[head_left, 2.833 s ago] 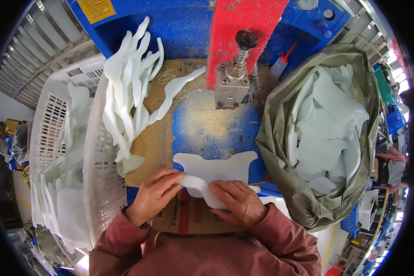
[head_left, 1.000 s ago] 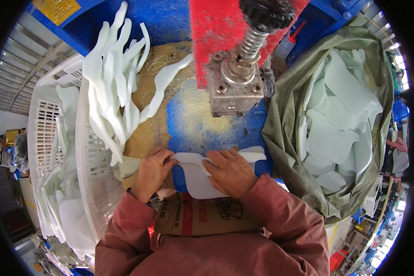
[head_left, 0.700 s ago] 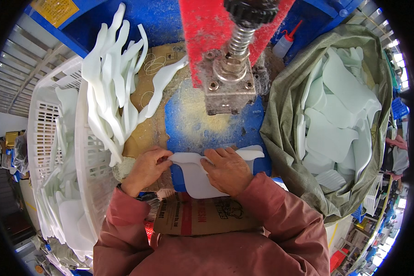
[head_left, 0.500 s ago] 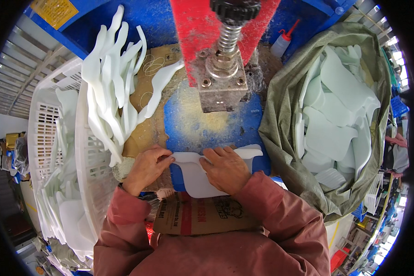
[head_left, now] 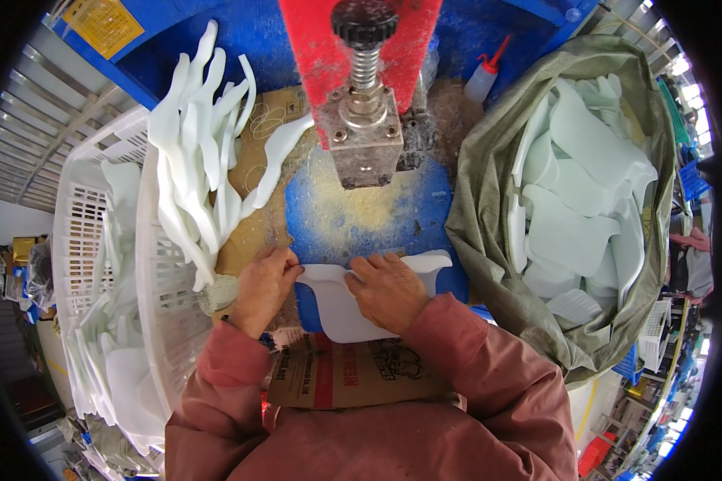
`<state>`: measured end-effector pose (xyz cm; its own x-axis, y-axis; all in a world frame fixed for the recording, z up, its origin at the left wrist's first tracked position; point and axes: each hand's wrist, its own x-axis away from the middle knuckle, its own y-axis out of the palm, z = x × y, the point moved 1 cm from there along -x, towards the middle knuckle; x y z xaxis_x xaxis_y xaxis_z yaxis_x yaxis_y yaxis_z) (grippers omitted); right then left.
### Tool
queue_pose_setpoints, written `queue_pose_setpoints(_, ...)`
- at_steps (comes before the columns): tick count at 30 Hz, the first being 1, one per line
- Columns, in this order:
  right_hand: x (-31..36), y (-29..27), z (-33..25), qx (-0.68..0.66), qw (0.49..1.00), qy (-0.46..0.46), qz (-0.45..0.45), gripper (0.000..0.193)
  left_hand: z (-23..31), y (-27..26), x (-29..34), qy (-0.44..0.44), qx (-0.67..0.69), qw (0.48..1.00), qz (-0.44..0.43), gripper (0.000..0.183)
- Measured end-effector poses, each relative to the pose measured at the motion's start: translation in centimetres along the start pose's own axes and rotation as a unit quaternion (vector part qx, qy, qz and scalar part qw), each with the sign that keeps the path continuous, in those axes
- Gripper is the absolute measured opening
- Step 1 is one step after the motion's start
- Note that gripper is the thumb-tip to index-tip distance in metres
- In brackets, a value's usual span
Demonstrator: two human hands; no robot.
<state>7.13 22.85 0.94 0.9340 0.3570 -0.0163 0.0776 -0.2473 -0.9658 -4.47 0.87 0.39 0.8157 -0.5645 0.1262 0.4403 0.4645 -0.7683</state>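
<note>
A pale, smooth, curved sheet (head_left: 341,311) with a scalloped outline lies at the near edge of a blue work surface (head_left: 301,192). My right hand (head_left: 387,290) presses on its middle with curled fingers, holding it. Along its far side runs a narrow, wavy white strip (head_left: 425,261), partly hidden under the right hand. At the sheet's left tip, my left hand (head_left: 266,284) has its fingers pinched together; whatever they hold is too small to make out. Just beyond both hands hangs a metal press head (head_left: 367,152) with a spring and black knob, over yellowish dust.
Wavy white strips (head_left: 188,152) are heaped at left on cardboard, beside a white plastic basket (head_left: 148,264) of similar pieces. At right, an olive woven sack (head_left: 477,216) holds several pale sheets. A red-spouted bottle (head_left: 481,80) stands at the back. A printed carton (head_left: 297,377) lies nearest me.
My left hand's fingers have drawn closer together and lifted slightly at the sheet's left tip. The right hand stays on the sheet. The whole view has shifted a little.
</note>
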Motion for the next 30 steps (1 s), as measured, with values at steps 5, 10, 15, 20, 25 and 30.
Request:
queue_pose_setpoints(5,0.1,0.4,0.2,0.004,0.999,-0.015,0.028,0.025,2.1,-2.8,0.3,-0.031,0.062,0.997,0.021,0.018)
queue_pose_setpoints(10,-0.3,-0.2,-0.1,0.022,1.0,-0.007,-0.019,0.027,5.6,1.9,0.0,0.086,0.035,0.996,-0.015,0.023)
queue_pose_setpoints(15,1.9,-2.8,0.3,0.002,1.0,0.027,-0.001,0.027,4.8,4.5,0.3,0.053,0.053,0.997,0.002,0.021)
queue_pose_setpoints(20,5.3,-4.9,2.8,-0.118,0.98,0.153,0.055,0.024,5.1,4.4,0.5,0.041,0.087,0.995,0.007,0.02)
queue_pose_setpoints(25,7.6,-3.8,4.6,-0.366,0.875,0.269,0.169,0.018,6.1,4.1,1.2,0.039,0.093,0.995,0.009,0.018)
queue_pose_setpoints(30,7.6,-1.2,4.6,-0.317,0.873,0.299,0.219,0.014,6.5,4.2,1.5,0.072,0.032,0.997,0.011,0.019)
